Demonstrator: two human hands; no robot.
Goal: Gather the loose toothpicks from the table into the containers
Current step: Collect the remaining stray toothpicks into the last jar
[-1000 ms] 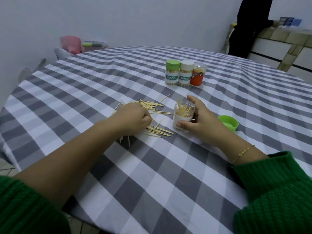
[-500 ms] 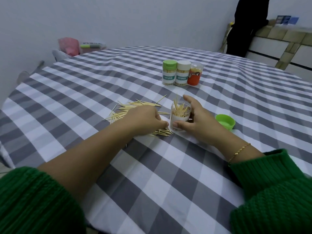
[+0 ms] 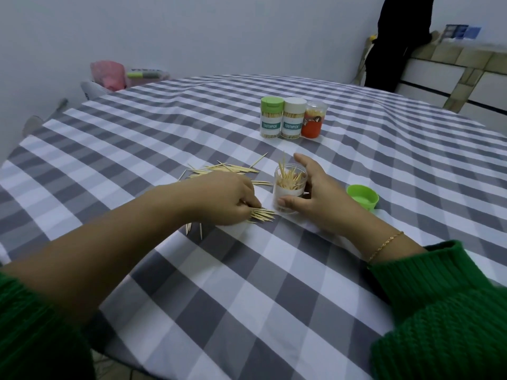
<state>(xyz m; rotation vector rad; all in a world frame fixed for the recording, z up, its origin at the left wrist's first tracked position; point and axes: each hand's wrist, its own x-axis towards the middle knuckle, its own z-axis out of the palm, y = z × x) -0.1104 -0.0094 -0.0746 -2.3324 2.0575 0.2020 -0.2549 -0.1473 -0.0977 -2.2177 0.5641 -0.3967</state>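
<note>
Left hand (image 3: 227,201) pinching a bundle of toothpicks (image 3: 262,213): light, stiff, slippery, best pinched mid-length; right hand (image 3: 310,196) gripping open container (image 3: 289,187)

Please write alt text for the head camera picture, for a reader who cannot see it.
A person's left hand pinches a bunch of loose toothpicks on a grey checked tablecloth, while the right hand holds an open clear container partly filled with toothpicks. A green lid lies to its right; three closed containers stand behind.
</note>
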